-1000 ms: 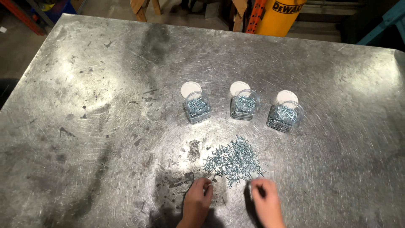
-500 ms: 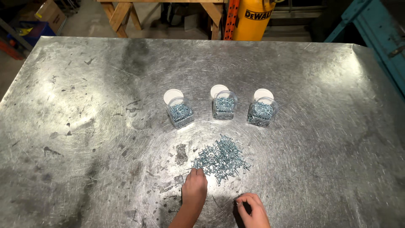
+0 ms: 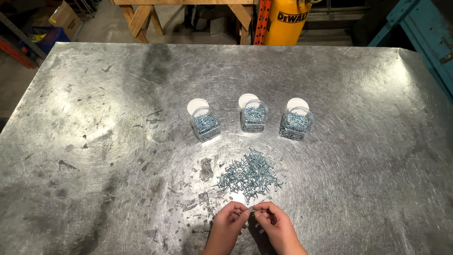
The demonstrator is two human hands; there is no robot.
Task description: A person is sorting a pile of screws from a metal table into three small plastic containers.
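Where the two hands meet at the near edge of the bench [image 3: 94, 94], the left hand [image 3: 227, 226] and right hand [image 3: 276, 226] have their fingertips pinched together on one small silvery screw [image 3: 251, 209]. Fingers of both curled in, nearly closed; nothing else in either. Just beyond the fingertips: loose pile of screws [image 3: 249, 174] lying flat on the scratched metal, spread in a rough patch. Farther back, a row of three clear jars, apart from each other, each partly filled with screws: left jar [image 3: 205, 125], middle jar [image 3: 254, 115], right jar [image 3: 295, 124]. One white round lid [image 3: 197, 106] lies behind each jar, touching or just beside it. Past the far edge: yellow tank [image 3: 288, 21], wooden sawhorse legs [image 3: 141, 19].
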